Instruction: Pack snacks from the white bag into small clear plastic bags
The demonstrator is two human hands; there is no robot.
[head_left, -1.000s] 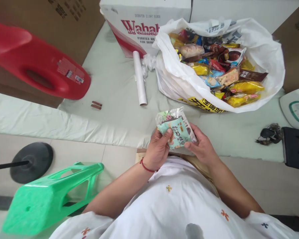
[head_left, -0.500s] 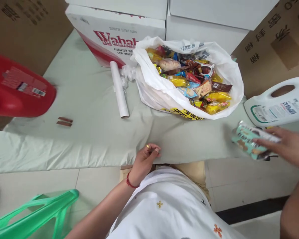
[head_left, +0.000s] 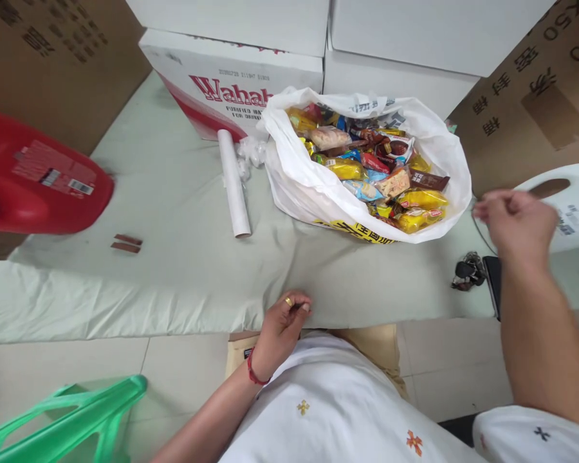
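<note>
My left hand (head_left: 285,325) rests at the table's front edge with its fingers curled closed; anything inside them is hidden. My right hand (head_left: 520,225) is over the right side of the table, in front of the white jug (head_left: 576,206), its fingers bent together and slightly blurred. What it holds, if anything, cannot be made out. Left of it stands a white plastic bag (head_left: 299,186), open at the top and full of wrapped snacks (head_left: 393,183). Below the right hand lie a dark bunch of small things (head_left: 468,270) and a dark flat object (head_left: 493,283).
A white roll (head_left: 234,186) lies left of the bag, with crumpled clear plastic beside it. Two brown strips (head_left: 126,243) are near a red jug (head_left: 43,173). White boxes (head_left: 231,83) line the back, with brown cartons at both sides. A green stool (head_left: 77,418) is below left.
The mint-green snack pack has gone from my right hand and out of sight. That hand has moved up and left, uncovering the dark things on the table. My left hand stays nearly still.
</note>
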